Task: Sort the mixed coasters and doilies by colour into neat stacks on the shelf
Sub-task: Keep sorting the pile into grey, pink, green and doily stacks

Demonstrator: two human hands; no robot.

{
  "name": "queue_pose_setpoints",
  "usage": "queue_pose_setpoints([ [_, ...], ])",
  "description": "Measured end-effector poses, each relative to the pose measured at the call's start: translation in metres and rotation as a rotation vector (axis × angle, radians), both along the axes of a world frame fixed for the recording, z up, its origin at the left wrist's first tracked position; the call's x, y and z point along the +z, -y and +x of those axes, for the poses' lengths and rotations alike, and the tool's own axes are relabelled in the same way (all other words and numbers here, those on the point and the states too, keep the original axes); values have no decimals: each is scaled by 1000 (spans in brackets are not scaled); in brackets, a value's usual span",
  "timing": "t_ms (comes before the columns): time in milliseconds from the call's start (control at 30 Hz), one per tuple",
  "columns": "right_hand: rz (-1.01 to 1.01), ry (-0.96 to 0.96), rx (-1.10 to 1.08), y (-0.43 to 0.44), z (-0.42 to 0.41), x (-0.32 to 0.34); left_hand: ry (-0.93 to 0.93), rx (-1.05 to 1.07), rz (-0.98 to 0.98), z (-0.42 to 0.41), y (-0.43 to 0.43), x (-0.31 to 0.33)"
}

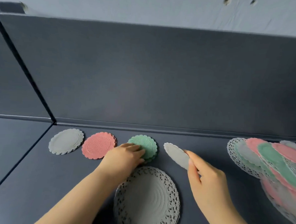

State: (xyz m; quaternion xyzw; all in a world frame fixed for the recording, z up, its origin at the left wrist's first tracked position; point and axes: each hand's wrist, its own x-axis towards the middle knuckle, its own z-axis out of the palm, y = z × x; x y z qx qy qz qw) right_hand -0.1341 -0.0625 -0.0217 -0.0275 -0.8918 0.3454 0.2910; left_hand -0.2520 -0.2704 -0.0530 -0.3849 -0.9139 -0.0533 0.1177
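Shelf (41, 175): dark blue-grey and flat, closed at the rear by an upright back panel (161, 78). A seam (25, 155) runs diagonally from the rear corner towards the near left. Open surface lies left of the seam, in the near-left area, and between the right hand and the mixed pile.

Rear row, left to right, each apart from its neighbour by a narrow gap:
- grey stack (66, 141) of scalloped coasters
- pink stack (98, 145)
- green stack (146, 147)

A pale lace doily stack (147, 199) sits nearer the front, just in front of the green stack. The mixed pile (268, 163) of pink, green and grey coasters and lace doilies is fanned out at the right edge, partly cut off by the frame and blurred.

Left hand (124, 156): its fingers (137, 149) lie close together, fairly straight, resting on the near-left part of the green stack. No grip is evident.

Right hand (207, 177): thumb and fingers (189, 153) pinch the near edge of a single grey coaster (176, 154). The coaster is tilted and clear of the shelf, to the right of the green stack and well apart from the mixed pile.
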Motion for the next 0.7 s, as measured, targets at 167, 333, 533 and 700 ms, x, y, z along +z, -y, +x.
queue_pose_setpoints([
  [167,24,18,-45,36,-7,4,-36,-79,83,-10,22,7],
  [333,67,-5,-65,76,-15,12,-48,-99,120,-12,70,19],
  [533,149,55,10,149,-51,33,-37,31,109,-13,168,33],
  [700,182,132,180,227,-100,50,-69,181,91,-10,238,39],
])
